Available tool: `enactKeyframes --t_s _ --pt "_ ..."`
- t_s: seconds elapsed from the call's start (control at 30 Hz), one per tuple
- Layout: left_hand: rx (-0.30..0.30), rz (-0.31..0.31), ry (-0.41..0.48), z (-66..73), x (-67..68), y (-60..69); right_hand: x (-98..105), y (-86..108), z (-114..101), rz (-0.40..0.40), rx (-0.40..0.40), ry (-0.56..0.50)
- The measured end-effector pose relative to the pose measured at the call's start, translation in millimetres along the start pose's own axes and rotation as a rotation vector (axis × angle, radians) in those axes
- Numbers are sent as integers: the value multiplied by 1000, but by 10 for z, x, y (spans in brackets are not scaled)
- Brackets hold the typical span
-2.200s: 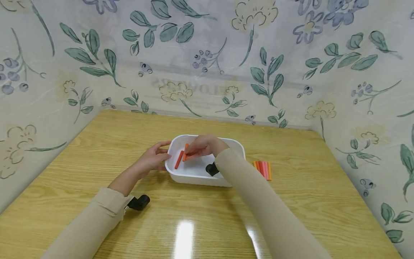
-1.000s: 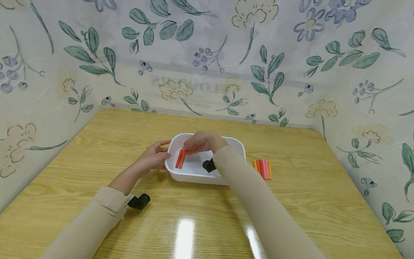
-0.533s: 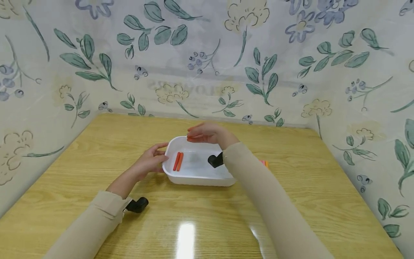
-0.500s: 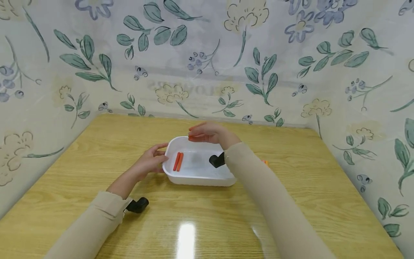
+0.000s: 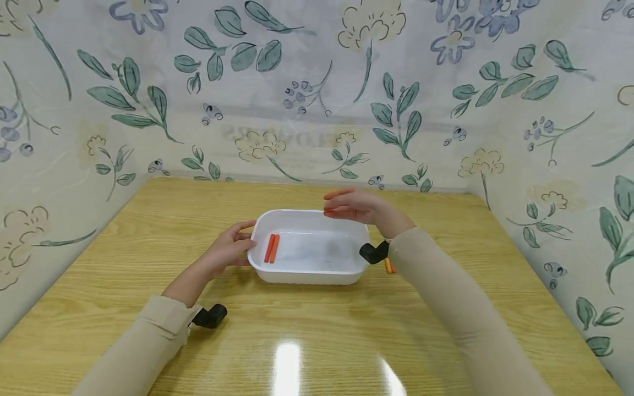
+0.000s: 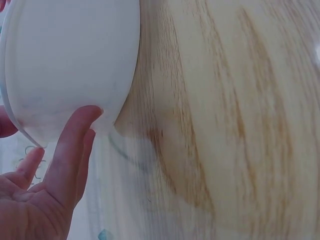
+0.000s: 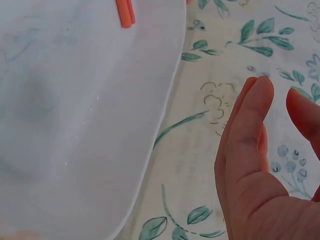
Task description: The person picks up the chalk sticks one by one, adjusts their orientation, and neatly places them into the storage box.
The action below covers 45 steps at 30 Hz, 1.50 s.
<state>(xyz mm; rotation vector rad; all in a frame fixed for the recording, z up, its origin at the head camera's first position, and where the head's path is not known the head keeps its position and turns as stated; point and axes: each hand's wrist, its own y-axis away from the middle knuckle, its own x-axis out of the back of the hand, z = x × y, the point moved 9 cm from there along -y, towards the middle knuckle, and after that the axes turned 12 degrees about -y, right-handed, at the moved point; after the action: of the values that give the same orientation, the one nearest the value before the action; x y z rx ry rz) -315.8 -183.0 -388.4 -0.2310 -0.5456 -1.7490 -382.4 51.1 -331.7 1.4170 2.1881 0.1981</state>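
Note:
Two sticks, a red one [image 5: 269, 248] and an orange one [image 5: 274, 248], lie side by side at the left end of a white tub [image 5: 307, 278]. The left hand [image 5: 226, 250] touches the tub's left end from outside, its fingers spread; in the left wrist view this hand [image 6: 55, 175] has its fingertips against the wall. Above the tub's back right rim hovers the right hand [image 5: 359, 206], fingers extended and nothing between them. The right wrist view shows this hand [image 7: 260, 165] with thumb and fingers apart, beside the tub.
Right of the tub, orange and yellow sticks [image 5: 389, 266] on the wooden table [image 5: 238, 341] are mostly hidden by the right sleeve. Black devices are on both wrists [image 5: 210, 316]. Floral-print cloth [image 5: 307, 82] stands behind and at both sides.
Inside the tub, the right hand let go of the orange stick, now beside the red one. It then rose out and moved right. The left hand has stayed on the tub.

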Motion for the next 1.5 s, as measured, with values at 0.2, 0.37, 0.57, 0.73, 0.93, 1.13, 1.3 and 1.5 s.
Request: enactKeyframes --t_s 0.2,0.37,0.57,0.73,0.93,1.13,1.3,1.5 --pt "0 0 9 5 2 1 233 176 -39 28 20 -20" --pt "-1 0 7 15 -5 -4 478 297 -2 83 29 -23" --pt "0 3 3 -4 4 -7 699 419 71 111 39 30" --pt "-3 4 5 -8 10 0 908 511 132 134 51 35" --pt "-3 8 -6 -1 11 3 1141 650 174 153 81 33" --pt "5 12 -14 0 24 9 1270 737 276 149 88 87" --pt "3 12 -6 -8 22 11 1421 765 415 182 85 114" --pt "-1 13 -3 -27 1 1 1564 808 529 194 93 106"
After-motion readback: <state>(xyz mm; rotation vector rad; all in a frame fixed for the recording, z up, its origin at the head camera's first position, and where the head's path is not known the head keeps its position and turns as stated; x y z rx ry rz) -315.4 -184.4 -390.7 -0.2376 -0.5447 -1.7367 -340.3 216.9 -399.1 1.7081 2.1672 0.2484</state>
